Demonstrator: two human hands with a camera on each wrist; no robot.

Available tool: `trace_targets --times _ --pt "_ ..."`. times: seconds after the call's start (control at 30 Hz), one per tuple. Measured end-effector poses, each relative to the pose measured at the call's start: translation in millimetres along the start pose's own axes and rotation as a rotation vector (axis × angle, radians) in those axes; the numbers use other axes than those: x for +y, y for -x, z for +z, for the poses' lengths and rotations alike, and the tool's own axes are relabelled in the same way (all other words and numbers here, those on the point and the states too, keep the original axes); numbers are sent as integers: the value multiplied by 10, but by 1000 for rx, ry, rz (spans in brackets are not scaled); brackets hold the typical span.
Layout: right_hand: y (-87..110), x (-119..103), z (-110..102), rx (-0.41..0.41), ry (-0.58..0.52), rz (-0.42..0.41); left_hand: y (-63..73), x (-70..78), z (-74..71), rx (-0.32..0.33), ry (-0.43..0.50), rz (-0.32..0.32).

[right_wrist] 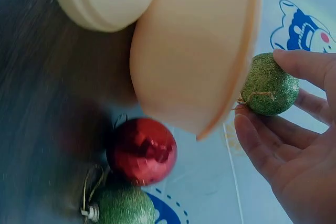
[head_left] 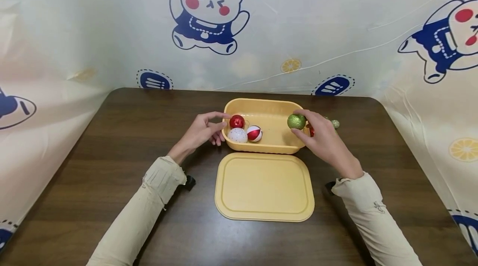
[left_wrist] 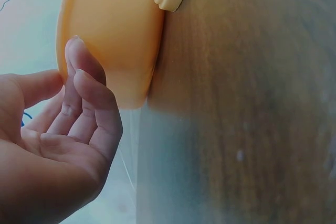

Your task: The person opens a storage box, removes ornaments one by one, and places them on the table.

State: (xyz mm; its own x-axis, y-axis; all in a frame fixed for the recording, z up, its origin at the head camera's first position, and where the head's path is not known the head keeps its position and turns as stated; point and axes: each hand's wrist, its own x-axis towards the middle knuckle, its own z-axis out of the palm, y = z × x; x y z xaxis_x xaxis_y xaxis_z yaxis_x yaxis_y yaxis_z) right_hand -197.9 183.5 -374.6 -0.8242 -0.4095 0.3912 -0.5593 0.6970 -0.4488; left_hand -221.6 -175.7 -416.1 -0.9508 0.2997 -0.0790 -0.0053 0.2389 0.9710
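A yellow storage box [head_left: 269, 148] stands on the table. Inside, at its left end, lie a red Christmas bauble [head_left: 237, 121], a white speckled bauble [head_left: 237, 135] and a red-and-white bauble [head_left: 254, 133]. My right hand [head_left: 328, 141] pinches a green glitter bauble [head_left: 296, 121] between thumb and fingers at the box's right rim; its gold string shows in the right wrist view. My left hand [head_left: 203, 131] touches the left rim, its fingers [left_wrist: 92, 87] loosely bent by the outer wall. Beyond the right end lie another red bauble [right_wrist: 142, 151] and a green bauble [right_wrist: 126, 204].
In front of the box, a flat yellow lid [head_left: 264, 187] lies on the dark wooden table [head_left: 168, 224]. A printed cloth [head_left: 269, 50] with cartoon bears hangs behind and beside the table.
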Motion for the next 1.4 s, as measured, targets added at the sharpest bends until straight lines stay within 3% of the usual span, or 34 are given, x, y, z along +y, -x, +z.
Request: trace_targets --times 0.5,0.8,1.17,1.4 --pt "208 126 -225 101 41 59 7 -30 -2 -1 -9 -6" --pt "240 384 -426 143 109 112 47 -28 -49 17 -22 -4" --pt "409 829 -675 67 175 263 -12 -36 -16 -11 -3 0" --pt "484 994 -653 -9 180 280 -23 -14 12 -7 -15 13"
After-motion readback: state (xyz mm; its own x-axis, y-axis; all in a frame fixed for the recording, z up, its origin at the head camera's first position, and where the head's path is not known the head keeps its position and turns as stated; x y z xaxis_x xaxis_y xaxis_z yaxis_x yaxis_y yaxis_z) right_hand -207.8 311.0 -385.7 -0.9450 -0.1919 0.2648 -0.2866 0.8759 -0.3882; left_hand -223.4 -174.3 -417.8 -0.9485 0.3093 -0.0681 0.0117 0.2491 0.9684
